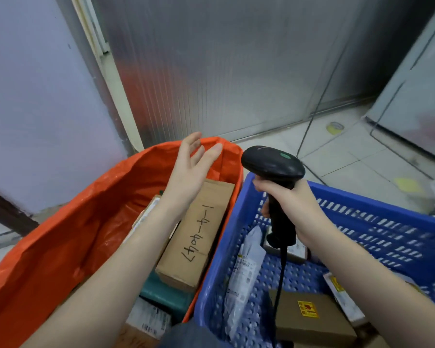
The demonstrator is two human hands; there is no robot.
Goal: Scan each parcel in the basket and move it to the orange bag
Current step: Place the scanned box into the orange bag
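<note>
Fingers (199, 146) of the left hand (190, 172): straight, spread, holding nothing, raised above the far end of the orange bag (68, 234). Fingers of the right hand (290, 207): curled round the handle of one black scanner (274, 167), head pointing left and away, green spot on top; its black cable (280, 280) hangs down into the basket (387, 234).

Left forearm: runs diagonally from lower left across the open bag. Right forearm: enters from lower right, above the basket.

Bag, one, orange plastic, mouth open, on the left. Contents visible: one long brown box (196, 237) with handwritten marks, lying tilted on top; one teal item (166, 295) beneath it; one white-labelled parcel (148, 320) nearest the camera; a further pale parcel partly hidden under the left forearm. Full count cannot be told.

Basket, one, blue perforated plastic, touching the bag on its right side. Contents visible: one grey poly mailer (244, 277) along the left wall; one brown box with a yellow sticker (312, 317) at the near end; one small parcel (291, 252) under the scanner handle; one pale labelled parcel (342, 295) at the right wall.

Floor (349, 167): pale tiles, one yellow spot on the right. One roll of tape (335, 127) lies near the far wall. Ribbed metal panel (211, 66) behind; lilac wall (35, 109) on the left; pale cabinet (417, 96) on the right.
</note>
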